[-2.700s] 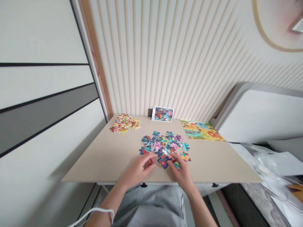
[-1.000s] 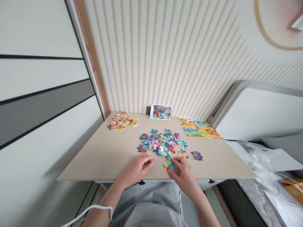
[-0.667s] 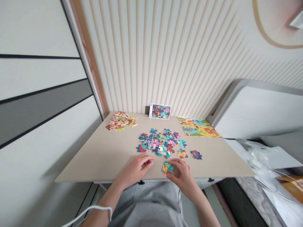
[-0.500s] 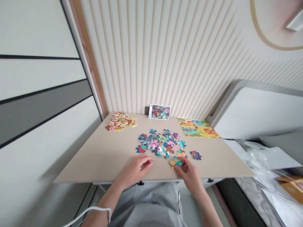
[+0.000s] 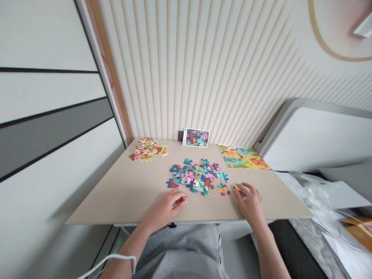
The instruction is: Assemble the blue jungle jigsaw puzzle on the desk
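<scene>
My right hand (image 5: 250, 200) is at the right of the loose pieces, thumb and fingers closed around a jigsaw piece (image 5: 240, 190) with yellow on it, partly hidden by the fingers. The purple piece that lay at this spot is covered by the hand. My left hand (image 5: 172, 201) rests near the table's front edge, fingers loosely bent, nothing in it. Just beyond it lies a heap of dark blue, teal and pink jigsaw pieces (image 5: 188, 177). An orange piece (image 5: 223, 189) lies between the heap and my right hand.
A picture card (image 5: 195, 138) leans against the ribbed wall at the back of the table (image 5: 124, 193). Another pile of red and yellow pieces (image 5: 148, 149) lies back left. An assembled animal puzzle (image 5: 244, 157) is at the back right. A bed with clutter adjoins the right side.
My right hand has moved right, carrying the yellow and teal piece from beside the orange piece to where the purple piece lay. My left hand has stayed in place.
</scene>
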